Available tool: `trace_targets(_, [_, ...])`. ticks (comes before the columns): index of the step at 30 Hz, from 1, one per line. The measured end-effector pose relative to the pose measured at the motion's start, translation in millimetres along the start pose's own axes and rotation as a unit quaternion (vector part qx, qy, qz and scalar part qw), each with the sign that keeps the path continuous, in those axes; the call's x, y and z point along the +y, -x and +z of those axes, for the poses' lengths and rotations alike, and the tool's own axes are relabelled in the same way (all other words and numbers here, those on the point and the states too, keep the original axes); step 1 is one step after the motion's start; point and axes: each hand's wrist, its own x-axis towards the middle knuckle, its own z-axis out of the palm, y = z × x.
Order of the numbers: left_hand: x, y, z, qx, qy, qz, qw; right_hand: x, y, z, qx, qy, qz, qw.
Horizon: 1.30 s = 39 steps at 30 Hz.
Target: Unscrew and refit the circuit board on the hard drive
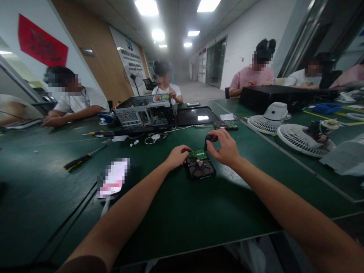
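A black hard drive [200, 168] lies on the green table [182, 212], its underside up, with a green circuit board [196, 154] at its far end. My left hand [178, 156] is closed, its fingers pressing on the left end of that board. My right hand [224, 146] is just right of the drive, fingers pinched round the dark green handle of a screwdriver [207, 141] that stands upright over the board.
An open computer case [145, 113] stands behind, with white cables and two yellow-black screwdrivers [82, 159] to the left. A second circuit board [226, 125] and dismantled white fans [298, 138] lie to the right. A blurred card [113, 178] lies left. Several people sit around the table.
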Motion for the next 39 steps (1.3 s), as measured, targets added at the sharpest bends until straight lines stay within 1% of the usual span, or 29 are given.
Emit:
trace_targets(6, [1.5,1.1,-0.6,0.0,0.012,-0.005,1.0,1.1,0.3,1.3,0.01,0.034,0.019,0.999])
trace_targets(10, [1.1,1.2,-0.5,-0.003,0.015,-0.006,1.0,0.5,0.7,1.4,-0.004,0.008,0.012,1.0])
trace_targets(15, [1.7,1.4,-0.5,0.002,0.008,-0.009,1.0,0.1,-0.1,2.9,0.01,-0.009,0.011,1.0])
trace_targets(25, [4.0,1.9,0.0,0.004,-0.001,-0.015,1.0,-0.7,0.8,4.1,0.029,-0.006,0.016,0.999])
trace_targets(29, [3.2,1.7,0.1,0.003,-0.001,-0.01,1.0,-0.4,1.3,3.2,0.036,0.01,0.003,0.999])
trace_targets(35, [1.2,1.0,-0.1,0.003,-0.005,-0.013,1.0,3.1,1.7,1.6,0.026,0.023,0.012,0.999])
trace_targets(39, [0.4,0.6,-0.1,0.002,0.004,-0.012,1.0,2.9,0.8,2.4,0.029,0.002,-0.008,1.0])
